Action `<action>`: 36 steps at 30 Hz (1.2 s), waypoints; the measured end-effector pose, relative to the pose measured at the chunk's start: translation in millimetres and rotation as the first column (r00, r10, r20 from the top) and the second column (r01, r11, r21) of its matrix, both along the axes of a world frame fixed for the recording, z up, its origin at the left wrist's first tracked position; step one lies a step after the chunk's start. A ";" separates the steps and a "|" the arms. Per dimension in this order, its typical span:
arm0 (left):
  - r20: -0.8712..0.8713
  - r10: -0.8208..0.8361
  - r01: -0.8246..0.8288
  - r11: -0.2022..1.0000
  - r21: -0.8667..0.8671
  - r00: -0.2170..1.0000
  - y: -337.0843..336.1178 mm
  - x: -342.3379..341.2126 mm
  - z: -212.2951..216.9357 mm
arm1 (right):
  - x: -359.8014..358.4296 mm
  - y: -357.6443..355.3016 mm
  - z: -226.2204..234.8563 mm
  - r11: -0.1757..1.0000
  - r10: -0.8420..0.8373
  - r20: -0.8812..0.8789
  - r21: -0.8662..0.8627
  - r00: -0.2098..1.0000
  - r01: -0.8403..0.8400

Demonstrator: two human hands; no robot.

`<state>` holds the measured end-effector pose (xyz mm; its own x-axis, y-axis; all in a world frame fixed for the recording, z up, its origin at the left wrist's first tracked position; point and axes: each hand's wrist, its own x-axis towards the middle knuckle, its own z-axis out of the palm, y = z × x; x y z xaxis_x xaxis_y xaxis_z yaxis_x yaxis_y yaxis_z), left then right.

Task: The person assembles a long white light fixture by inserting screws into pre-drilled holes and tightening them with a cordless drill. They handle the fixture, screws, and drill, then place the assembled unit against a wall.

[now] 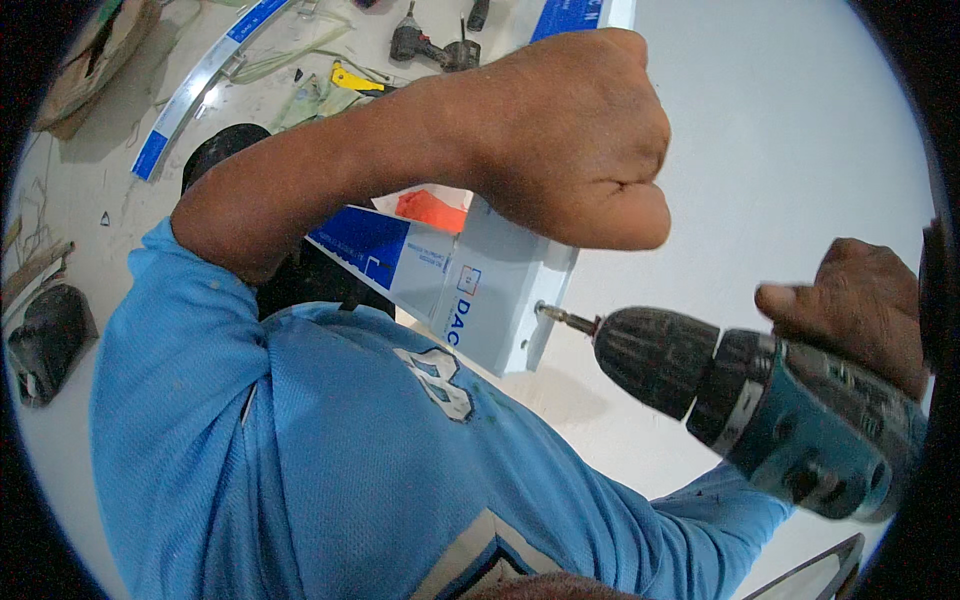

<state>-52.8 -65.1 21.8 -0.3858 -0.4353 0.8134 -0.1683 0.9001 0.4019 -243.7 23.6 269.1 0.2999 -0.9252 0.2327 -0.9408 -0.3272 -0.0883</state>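
A cordless drill [770, 400] with a teal body and black chuck lies in my right hand [850, 310], whose thumb shows along its upper side. The drill's bit [568, 318] meets a small screw head on the edge of a pale metal profile [490, 330] covered in printed film. My left hand [590, 140] is closed around that profile above the screw; its fingertips are hidden. Below my left wrist, a blue-and-white strip [400, 255] joins the profile at an angle, with a red-orange piece [432, 210] beside it.
A curved metal strip with blue ends [190, 105] lies on the floor at upper left. Near it are a yellow-handled tool [355, 80], another drill [415, 42] and scraps of film. A sack [100, 65] and a dark bag [48, 345] sit at the left. A white wall [780, 120] stands at the right.
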 end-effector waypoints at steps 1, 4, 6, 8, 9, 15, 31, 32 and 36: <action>-0.053 -0.044 0.041 0.998 -0.043 0.998 -5.6 -5.5 -12.2 | 3.7 1.4 1.5 1.000 -0.009 -0.015 0.024 1.000 0.010; -0.004 -0.121 0.121 0.992 -0.045 0.993 -7.3 -0.1 -10.5 | 27.1 0.9 12.8 0.983 -0.092 -0.113 0.147 0.989 0.108; 0.025 -0.131 0.131 0.991 0.009 0.991 -5.9 -0.9 -11.0 | 35.4 2.4 13.1 0.957 -0.125 -0.212 0.231 0.969 0.174; 0.023 -0.131 0.131 0.991 0.027 0.991 -5.3 0.2 -13.2 | 20.1 0.6 18.4 0.933 0.057 -0.299 0.354 0.952 0.056; 0.011 -0.129 0.129 0.992 0.016 0.992 -6.5 -1.5 -14.6 | 10.2 1.3 21.9 0.909 0.157 -0.297 0.415 0.942 -0.021; 0.073 -0.134 0.134 0.991 0.005 0.988 -7.0 3.4 -13.7 | 8.1 11.1 19.1 0.784 0.400 -0.220 0.585 0.890 -0.208; -0.086 -0.056 0.034 0.969 -0.244 0.995 -17.7 -11.8 -23.1 | 13.2 -21.6 28.7 0.552 0.695 -0.117 0.719 0.709 -0.423; -0.088 -0.057 0.033 0.966 -0.257 0.995 -17.9 -12.1 -23.4 | 13.8 -20.3 29.9 0.568 0.690 -0.146 0.717 0.709 -0.404; 0.008 -0.064 0.064 0.982 -0.179 0.998 -13.2 -8.0 -20.6 | 5.3 2.3 59.3 0.716 0.485 -0.314 0.679 0.816 -0.164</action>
<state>-60.8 -78.3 1.2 -0.4098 -0.2571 0.8752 -0.1088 0.9664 0.2329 -238.4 25.9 328.4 0.5257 -0.6334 -0.5679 -0.7628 -0.6464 0.0149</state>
